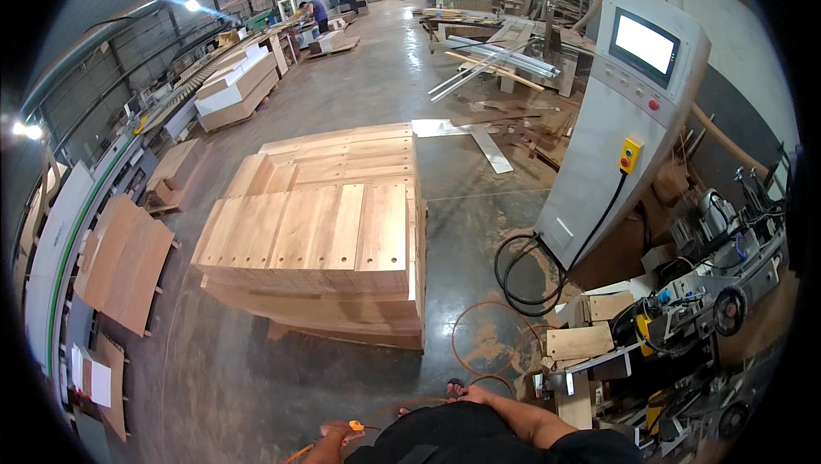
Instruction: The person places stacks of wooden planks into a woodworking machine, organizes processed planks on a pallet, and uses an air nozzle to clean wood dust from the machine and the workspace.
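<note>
At the bottom of the head view, my left hand [332,435] is closed around an orange air blow gun [356,425]. A thin dark tip points right from it, and an orange hose shows below the hand. My right hand [473,394] is close to the front of my black clothing, beside a sandalled foot. Its fingers are small and partly merge with the foot, so their pose is unclear. Ahead of both hands stands a large stack of light wooden boards [299,229], with a row of round holes along its near edge. Neither hand touches the stack.
A grey control cabinet [581,156] with a lit screen stands at the right. Black cable [513,280] and an orange hose [456,327] loop over the floor. Machinery [684,319] fills the right side; board stacks [126,263] line the left. Another person [320,15] works far back.
</note>
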Motion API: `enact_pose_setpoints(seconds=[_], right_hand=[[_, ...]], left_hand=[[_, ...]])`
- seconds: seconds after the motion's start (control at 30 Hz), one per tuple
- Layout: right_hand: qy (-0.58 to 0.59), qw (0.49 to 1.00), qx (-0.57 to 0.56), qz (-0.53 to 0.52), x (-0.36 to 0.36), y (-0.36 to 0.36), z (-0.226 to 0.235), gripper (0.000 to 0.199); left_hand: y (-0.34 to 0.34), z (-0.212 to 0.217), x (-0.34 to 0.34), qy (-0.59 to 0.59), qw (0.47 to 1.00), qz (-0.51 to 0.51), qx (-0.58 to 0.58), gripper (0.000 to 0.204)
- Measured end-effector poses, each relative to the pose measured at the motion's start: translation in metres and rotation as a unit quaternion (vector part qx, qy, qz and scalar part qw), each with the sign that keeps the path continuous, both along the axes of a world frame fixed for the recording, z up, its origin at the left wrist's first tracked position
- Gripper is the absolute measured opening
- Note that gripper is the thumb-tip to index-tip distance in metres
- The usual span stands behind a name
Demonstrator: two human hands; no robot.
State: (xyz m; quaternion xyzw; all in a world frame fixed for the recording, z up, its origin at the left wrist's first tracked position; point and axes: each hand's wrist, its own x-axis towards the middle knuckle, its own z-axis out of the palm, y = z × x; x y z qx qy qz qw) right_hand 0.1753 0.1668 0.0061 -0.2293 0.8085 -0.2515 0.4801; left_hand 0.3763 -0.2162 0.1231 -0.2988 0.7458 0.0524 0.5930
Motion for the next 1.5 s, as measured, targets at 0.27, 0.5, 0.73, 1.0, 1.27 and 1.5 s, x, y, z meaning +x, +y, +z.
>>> enact_pose_setpoints(seconds=[0.27, 0.5, 0.73, 1.0, 1.27, 1.5], right_hand=[[-0.016, 0.999, -0.046, -0.008, 0.005, -0.003, -0.025, 0.045], [0.050, 0.996, -0.061, -0.030, 0.008, -0.007, -0.101, 0.053], [0.072, 0.992, 0.014, -0.101, 0.011, -0.012, -0.049, 0.031], [-0.043, 0.991, -0.014, -0.125, -0.003, -0.035, 0.035, 0.061], [-0.028, 0.945, -0.130, -0.298, -0.058, -0.097, 0.177, 0.058], [0.186, 0.904, -0.066, -0.379, -0.116, -0.026, 0.215, 0.051]], left_hand=[[0.024, -0.003, -0.009, 0.077, 0.992, 0.102, -0.008, 0.059], [0.050, 0.002, -0.050, 0.162, 0.987, -0.012, -0.010, 0.067], [0.059, -0.039, -0.058, 0.195, 0.978, -0.073, -0.004, 0.061], [0.094, -0.020, -0.088, 0.388, 0.915, -0.048, 0.102, 0.060], [0.151, 0.052, -0.197, 0.582, 0.742, 0.060, 0.327, 0.038], [0.162, 0.049, -0.223, 0.590, 0.704, 0.050, 0.392, 0.040]])
